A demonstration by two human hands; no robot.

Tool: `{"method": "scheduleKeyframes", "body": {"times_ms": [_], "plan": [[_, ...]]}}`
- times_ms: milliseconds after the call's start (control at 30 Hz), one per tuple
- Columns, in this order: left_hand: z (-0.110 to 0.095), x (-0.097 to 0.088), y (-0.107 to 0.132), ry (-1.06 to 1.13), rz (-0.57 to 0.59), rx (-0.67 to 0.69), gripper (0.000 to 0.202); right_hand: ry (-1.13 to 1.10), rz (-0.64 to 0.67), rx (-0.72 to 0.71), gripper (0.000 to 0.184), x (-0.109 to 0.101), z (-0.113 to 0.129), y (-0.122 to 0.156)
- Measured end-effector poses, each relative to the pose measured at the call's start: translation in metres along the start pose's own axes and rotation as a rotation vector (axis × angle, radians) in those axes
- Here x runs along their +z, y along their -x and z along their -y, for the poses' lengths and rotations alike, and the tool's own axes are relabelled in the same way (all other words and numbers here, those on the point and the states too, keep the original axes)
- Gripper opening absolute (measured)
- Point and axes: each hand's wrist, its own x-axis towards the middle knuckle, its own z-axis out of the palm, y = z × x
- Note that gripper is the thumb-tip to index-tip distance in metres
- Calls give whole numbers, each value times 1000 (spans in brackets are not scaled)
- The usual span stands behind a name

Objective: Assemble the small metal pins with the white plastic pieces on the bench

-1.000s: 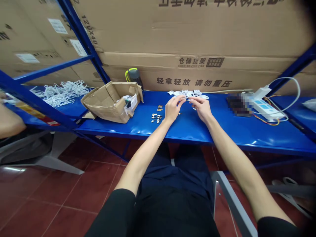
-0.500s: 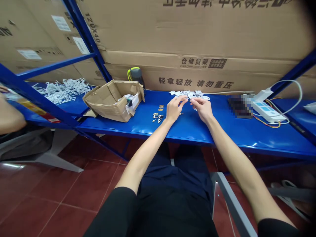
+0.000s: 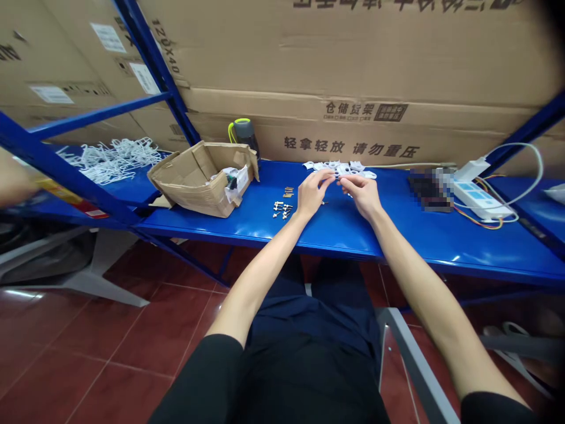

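Both hands meet above the blue shelf top (image 3: 247, 227), fingertips almost touching. My left hand (image 3: 312, 191) is closed in a pinch, and so is my right hand (image 3: 362, 193). Something very small sits between their fingertips; its kind cannot be made out. Just behind the fingers lie several white plastic pieces (image 3: 355, 166), some with round holes. Left of my left hand are several small metal parts with thin shafts (image 3: 282, 207). A little group of brass-coloured pieces (image 3: 288, 192) lies behind those.
An open cardboard box (image 3: 189, 197) with wrapped items stands at the left, a dark bottle (image 3: 245, 134) behind it. To the right are a white power strip (image 3: 481, 201) with cables and a blurred dark object (image 3: 429, 189). White hooks (image 3: 117, 159) pile beyond the blue post. Another person's arm (image 3: 15, 179) shows far left.
My hands stay nearly in place, with only slight finger movement at the pinch. The other person's arm at the far left has moved up and is smeared by motion.
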Motion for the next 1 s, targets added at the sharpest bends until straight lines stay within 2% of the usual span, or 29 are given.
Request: {"method": "scheduleKeyframes", "body": {"times_ms": [233,433,633,800,1000], "plan": [[7,2,0,66,28,-27,17,41,-16,-20,35,-1,3,1],[9,4,-3,214,41,-109,15,60,-23,-50,34,0,6,2],[10,4,-3,250,58,-78,8,73,-21,-44,33,2,9,4],[8,2,-4,300,64,-151,15,34,-10,-55,33,3,10,4],[13,3,-6,362,104,-178,20,79,-28,-59,30,2,10,3]]}}
